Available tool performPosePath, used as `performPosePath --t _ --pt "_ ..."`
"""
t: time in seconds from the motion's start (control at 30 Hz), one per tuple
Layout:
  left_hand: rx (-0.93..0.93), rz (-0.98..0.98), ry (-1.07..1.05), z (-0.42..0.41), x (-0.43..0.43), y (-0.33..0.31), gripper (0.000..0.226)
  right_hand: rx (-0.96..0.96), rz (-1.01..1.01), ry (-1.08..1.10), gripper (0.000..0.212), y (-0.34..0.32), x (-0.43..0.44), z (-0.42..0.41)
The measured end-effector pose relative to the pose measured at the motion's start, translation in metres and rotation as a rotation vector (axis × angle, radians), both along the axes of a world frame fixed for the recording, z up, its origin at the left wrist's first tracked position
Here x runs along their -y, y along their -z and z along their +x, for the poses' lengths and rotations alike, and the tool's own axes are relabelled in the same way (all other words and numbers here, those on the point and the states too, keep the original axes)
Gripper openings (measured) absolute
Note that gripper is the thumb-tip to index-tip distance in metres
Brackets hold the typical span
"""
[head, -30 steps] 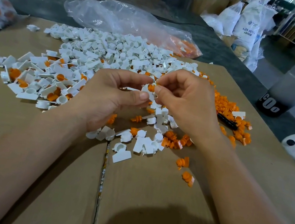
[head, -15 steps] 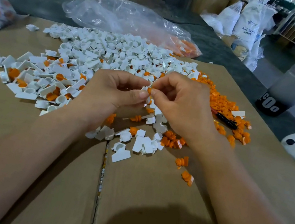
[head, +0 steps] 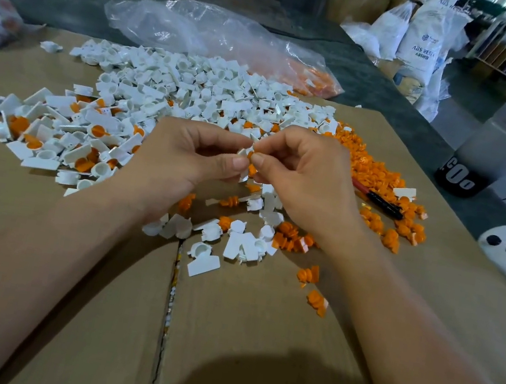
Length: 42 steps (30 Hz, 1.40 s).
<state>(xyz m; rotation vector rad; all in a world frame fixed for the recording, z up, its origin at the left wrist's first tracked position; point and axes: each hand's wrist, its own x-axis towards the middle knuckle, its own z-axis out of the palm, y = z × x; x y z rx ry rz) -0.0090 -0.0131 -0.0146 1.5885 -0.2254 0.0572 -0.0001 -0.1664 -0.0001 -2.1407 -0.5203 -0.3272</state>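
Closest to me the flattened cardboard [head: 253, 342] shows its taped seam, then a scatter of loose white clips [head: 203, 263] and ribbed orange plugs [head: 316, 301]. Just past these, held off the board, the two hands meet. The left hand [head: 179, 162] pinches a small white clip [head: 243, 152] between thumb and forefinger, and the right hand [head: 306, 184] pinches an orange plug [head: 250, 157] right up against it; whether it is seated yet I cannot tell. Both look like moulded plastic, feather-light and stiff, and smooth enough to squirt out of a lazy pinch (tiny things, half hidden by the fingertips). I'd take the clip by its flat tab, leaving the round cup free, and the plug by its head. Neither seems fragile, though the push-fit probably wants a firm squeeze. Beyond the hands spread the white heap [head: 195, 88] and the orange heap [head: 378, 176] with a dark pen [head: 383, 203], then a clear plastic bag [head: 189, 27] and white sacks [head: 420, 42].
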Motion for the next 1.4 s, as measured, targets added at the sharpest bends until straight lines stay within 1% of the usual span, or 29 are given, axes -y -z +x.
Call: performPosePath --t 0.13,0.23,0.33,0.4,0.47,0.53,0.6,0.7,0.8,0.9,1.03,1.2,1.3,1.4 --pt "-0.028 -0.061 -0.009 0.001 -0.001 0.001 0.028 -0.096 0.169 -0.049 0.021 0.001 0.001 0.001" --pt "-0.047 -0.139 0.005 0.002 0.000 0.000 0.026 -0.094 0.228 -0.081 0.021 0.001 0.001 0.002" --pt "-0.081 -0.186 0.010 0.002 0.001 -0.002 0.018 -0.035 0.202 -0.079 0.021 0.001 -0.001 0.001" --pt "-0.094 -0.199 0.009 0.002 0.001 -0.002 0.011 -0.042 0.212 -0.078 0.020 0.001 -0.003 0.000" --pt "-0.104 -0.195 0.011 0.002 0.000 -0.002 0.014 -0.045 0.227 -0.081 0.018 0.002 -0.003 0.000" --pt "-0.102 -0.165 0.007 0.001 0.000 -0.003 0.023 -0.030 0.233 -0.089 0.016 0.003 -0.004 0.000" --pt "-0.100 -0.161 0.000 0.000 -0.001 -0.003 0.025 -0.015 0.240 -0.103 0.018 0.003 -0.004 -0.001" --pt "-0.077 -0.147 -0.033 0.002 -0.001 -0.003 0.016 -0.004 0.239 -0.120 0.026 0.005 -0.005 -0.001" --pt "-0.069 -0.129 -0.106 0.004 -0.002 -0.003 0.021 -0.029 0.236 -0.133 0.034 0.007 -0.006 0.001" --pt "-0.078 -0.141 -0.106 0.004 -0.003 -0.004 0.017 -0.052 0.230 -0.156 0.041 0.008 -0.005 0.002" --pt "-0.130 -0.160 -0.047 0.004 -0.003 -0.004 0.011 -0.029 0.219 -0.156 0.039 0.009 -0.004 0.004" --pt "-0.109 -0.145 -0.030 0.004 -0.004 -0.005 0.006 0.029 0.202 -0.156 0.038 0.011 -0.004 0.004" --pt "-0.113 -0.139 -0.013 0.003 -0.005 -0.006 0.008 0.091 0.219 -0.170 0.042 0.013 -0.003 0.005" --pt "-0.134 -0.133 -0.023 0.003 -0.005 -0.007 0.007 0.126 0.193 -0.167 0.038 0.014 -0.001 0.006"
